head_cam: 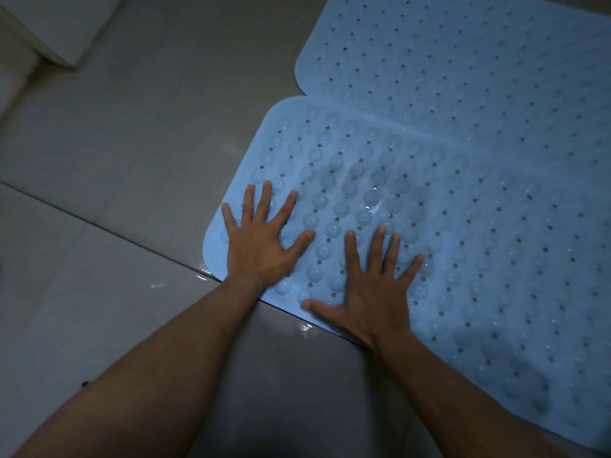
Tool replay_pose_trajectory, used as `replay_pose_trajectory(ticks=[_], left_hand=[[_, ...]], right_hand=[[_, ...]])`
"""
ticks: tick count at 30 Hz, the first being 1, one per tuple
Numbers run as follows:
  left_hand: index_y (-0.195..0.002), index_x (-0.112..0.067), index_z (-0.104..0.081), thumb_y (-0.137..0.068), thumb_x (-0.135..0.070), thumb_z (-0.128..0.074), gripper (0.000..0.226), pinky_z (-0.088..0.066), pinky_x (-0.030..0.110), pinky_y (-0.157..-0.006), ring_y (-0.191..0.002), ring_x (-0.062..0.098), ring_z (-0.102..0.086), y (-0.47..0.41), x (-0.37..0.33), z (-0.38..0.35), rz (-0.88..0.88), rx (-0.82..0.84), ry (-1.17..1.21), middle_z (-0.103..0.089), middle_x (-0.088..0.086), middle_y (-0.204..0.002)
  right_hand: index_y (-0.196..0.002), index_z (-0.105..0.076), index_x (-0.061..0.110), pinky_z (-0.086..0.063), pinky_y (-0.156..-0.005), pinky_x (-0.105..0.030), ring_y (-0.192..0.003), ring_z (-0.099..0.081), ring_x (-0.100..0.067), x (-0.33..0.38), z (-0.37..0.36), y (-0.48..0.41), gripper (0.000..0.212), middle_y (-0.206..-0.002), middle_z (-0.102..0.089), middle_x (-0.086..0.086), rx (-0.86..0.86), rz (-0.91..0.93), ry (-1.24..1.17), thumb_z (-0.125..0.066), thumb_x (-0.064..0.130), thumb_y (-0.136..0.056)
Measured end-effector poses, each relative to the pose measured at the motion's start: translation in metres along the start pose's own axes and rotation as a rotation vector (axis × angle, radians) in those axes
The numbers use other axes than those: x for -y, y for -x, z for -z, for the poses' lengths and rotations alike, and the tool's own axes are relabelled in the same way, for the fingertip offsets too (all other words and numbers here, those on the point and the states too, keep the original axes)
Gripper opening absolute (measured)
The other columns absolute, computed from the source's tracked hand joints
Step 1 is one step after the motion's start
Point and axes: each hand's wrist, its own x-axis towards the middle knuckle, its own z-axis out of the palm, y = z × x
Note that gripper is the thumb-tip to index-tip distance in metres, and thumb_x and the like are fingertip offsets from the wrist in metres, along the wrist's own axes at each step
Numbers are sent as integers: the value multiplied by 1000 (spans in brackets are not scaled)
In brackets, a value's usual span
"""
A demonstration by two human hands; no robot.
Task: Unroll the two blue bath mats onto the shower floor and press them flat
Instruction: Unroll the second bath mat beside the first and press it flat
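Observation:
Two light blue bath mats with small holes and round suction bumps lie unrolled side by side on the grey tiled floor. The near mat (463, 226) runs from the centre to the lower right; the far mat (463, 61) lies beyond it, edges touching. My left hand (261, 239) rests palm down with fingers spread on the near mat's left end, close to its rounded corner. My right hand (370, 292) lies flat beside it, fingers spread, near the mat's front edge. Neither hand holds anything.
Grey floor tiles (115, 143) with a dark grout line stretch to the left and front, with wet glints near the mat's front edge. A pale raised ledge or step (56, 31) sits at the top left corner.

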Motion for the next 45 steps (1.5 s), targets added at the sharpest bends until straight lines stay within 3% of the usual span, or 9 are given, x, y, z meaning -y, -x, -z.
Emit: replay_pose_trajectory(ticks=[4,8,13,17,24,27,30,37,45], left_hand=[[-154,-48,1,-73,-96,-25,97,8,65,-116,-151,21,19,0,1,3,-7,69,-20,10,-3,-166],[-154,-49,2,-82,-89,-24,86,7,65,-116,-150,21,20,-1,6,4,-46,75,18,11,-3,-166],[-152,-52,4,-85,-87,-18,79,8,65,-116,-150,21,20,-1,5,1,-27,77,-23,13,-4,-166],[-150,-55,10,-82,-88,-17,81,15,64,-114,-148,20,27,-7,4,9,0,193,-15,23,-5,-163],[-152,-48,11,-79,-88,-31,94,12,71,-109,-148,26,26,-13,-14,33,76,405,-76,26,-1,-162],[-156,-38,10,-92,-63,-43,87,6,75,-109,-149,35,20,-5,-52,41,127,359,-162,20,5,-164],[-158,-31,3,-96,-34,-44,78,2,74,-110,-150,37,16,19,-108,35,18,194,-115,12,10,-165],[-156,-42,-3,-99,-61,-21,62,6,72,-112,-151,31,15,53,-254,-6,-278,200,4,7,5,-166],[-148,-53,19,-86,-82,-1,71,14,75,-105,-144,33,33,77,-290,-53,-236,316,-87,29,-3,-161]], right_hand=[[-158,2,22,2,-106,-76,-147,14,-47,1,-1,0,133,-161,15,-24,-2,2,7,-17,105,-56],[-158,0,23,3,-108,-75,-148,13,-44,0,-2,1,129,-162,12,-22,-34,-8,-18,-18,104,-60],[-158,1,29,2,-112,-71,-150,9,-38,-1,-8,1,80,-164,9,-17,-92,-16,-46,-13,73,-93],[-157,-5,34,3,-113,-69,-151,4,-37,-2,-6,-1,61,-165,2,-14,-69,-36,-95,-12,53,-100],[-156,-4,39,10,-118,-56,-151,13,-29,-23,32,-3,65,-164,15,-6,178,-2,-312,-33,50,-98],[-157,-13,35,-9,-122,-44,-152,-2,-26,-62,53,15,65,-166,6,-7,105,-83,-548,-42,46,-100],[-157,-12,30,-5,-123,-46,-152,-1,-26,-121,50,45,67,-166,1,-10,6,-128,-410,-39,51,-99],[-157,-1,32,1,-117,-63,-151,9,-31,-252,12,111,74,-165,9,-9,12,-414,-190,-23,66,-96],[-152,20,40,9,-116,-63,-149,21,-27,-281,-19,130,75,-162,25,-1,-64,-465,-238,-13,73,-93]])
